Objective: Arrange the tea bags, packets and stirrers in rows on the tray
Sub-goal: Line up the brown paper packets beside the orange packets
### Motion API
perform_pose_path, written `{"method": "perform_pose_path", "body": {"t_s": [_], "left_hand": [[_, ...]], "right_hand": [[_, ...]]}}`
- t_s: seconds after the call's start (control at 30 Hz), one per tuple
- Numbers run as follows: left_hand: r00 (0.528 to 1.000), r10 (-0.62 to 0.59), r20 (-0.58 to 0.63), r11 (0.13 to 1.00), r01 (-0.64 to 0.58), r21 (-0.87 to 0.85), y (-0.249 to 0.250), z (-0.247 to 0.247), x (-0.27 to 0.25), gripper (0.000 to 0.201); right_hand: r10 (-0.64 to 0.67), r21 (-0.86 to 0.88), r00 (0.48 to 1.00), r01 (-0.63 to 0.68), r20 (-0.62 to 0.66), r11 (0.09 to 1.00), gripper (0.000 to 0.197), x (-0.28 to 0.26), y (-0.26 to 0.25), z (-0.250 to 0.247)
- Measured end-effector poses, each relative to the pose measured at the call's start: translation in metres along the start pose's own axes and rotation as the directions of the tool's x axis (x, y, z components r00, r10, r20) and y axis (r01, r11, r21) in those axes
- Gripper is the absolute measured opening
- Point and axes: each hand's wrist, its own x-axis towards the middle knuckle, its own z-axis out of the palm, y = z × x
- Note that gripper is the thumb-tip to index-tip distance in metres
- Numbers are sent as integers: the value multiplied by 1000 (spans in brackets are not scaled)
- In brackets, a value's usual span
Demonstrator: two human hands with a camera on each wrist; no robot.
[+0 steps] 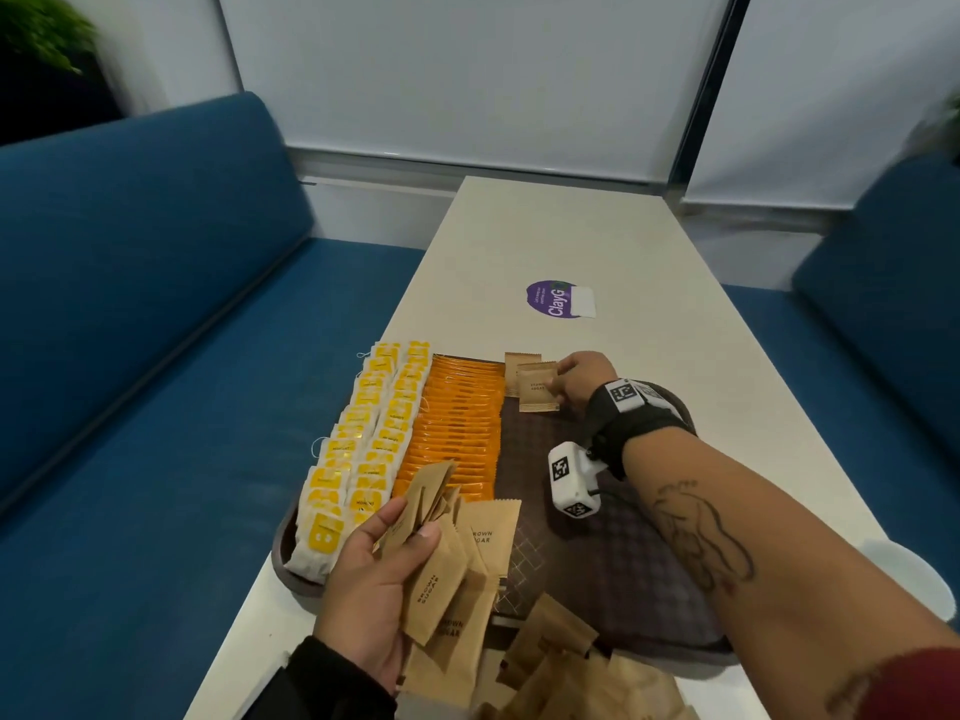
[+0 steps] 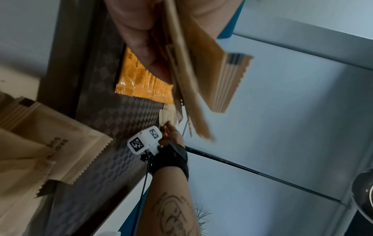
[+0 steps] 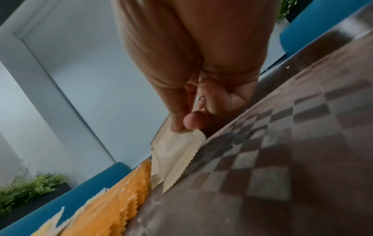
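Booth setup with blue benches [image 1: 156, 283] flanking a white table [image 1: 545, 241], where the brown checkered tray [image 1: 613, 553] carries tea bags [image 1: 358, 449] and orange packets [image 1: 457, 428] in rows, right hand [image 1: 582, 379] pinching a sugar packet [image 1: 537, 389] at its far end, left hand [image 1: 374, 589] clutching a bunch [image 1: 452, 579].

Office break area or café booth, blue upholstered benches [image 1: 156, 283], long white table [image 1: 561, 236], roller blinds [image 1: 467, 70]

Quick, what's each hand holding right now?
Left hand: grips a bunch of brown sugar packets.
Right hand: pinches one brown sugar packet on the tray.
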Motion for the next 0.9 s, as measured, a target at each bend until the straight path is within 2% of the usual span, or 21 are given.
{"method": "perform_pose_path", "body": {"t_s": [0.17, 0.23, 0.3, 0.33, 0.4, 0.47, 0.53, 0.67, 0.73, 0.83, 0.9], "left_hand": [[1000, -10, 0, 1000, 10, -1, 1, -2, 0, 37], [1000, -11, 1, 1000, 11, -6, 1, -3, 1, 39], [1000, -6, -12, 1000, 6, -1, 0, -4, 1, 41], [1000, -5, -20, 1000, 5, 3, -1, -4, 2, 42], [1000, -3, -24, 1000, 3, 8, -1, -4, 2, 42], [1000, -2, -23, 1000, 2, 15, -2, -3, 2, 43], [1000, 1, -27, 1000, -1, 14, -2, -3, 1, 44], [1000, 4, -24, 1000, -3, 16, 0, -3, -1, 45], [1000, 6, -23, 1000, -6, 11, 0, -3, -1, 47], [999, 18, -28, 1000, -18, 16, 2, -3, -1, 46], [999, 38, -35, 999, -38, 12, 3, -2, -1, 41]], "right_hand": [[48, -18, 998, -47, 48, 999, 18, 10, -3, 5], [91, -121, 994, -83, 64, 989, 11, 11, -10, 10], [132, -272, 991, -121, 24, 955, 22, 16, -13, 13], [110, -349, 994, -98, 14, 932, 30, 19, -12, 16], [114, -410, 992, -86, 45, 908, 39, 26, -12, 20], [161, -465, 983, -105, 83, 879, 39, 25, -13, 19], [187, -434, 973, -111, 137, 894, 38, 23, -15, 20], [169, -425, 978, -102, 121, 899, 43, 23, -12, 18], [173, -421, 972, -92, 159, 902, 39, 20, -13, 15], [89, -263, 986, -49, 143, 964, 40, -6, -18, 0], [51, -161, 995, -36, 89, 986, 28, -27, -24, -10]]}}
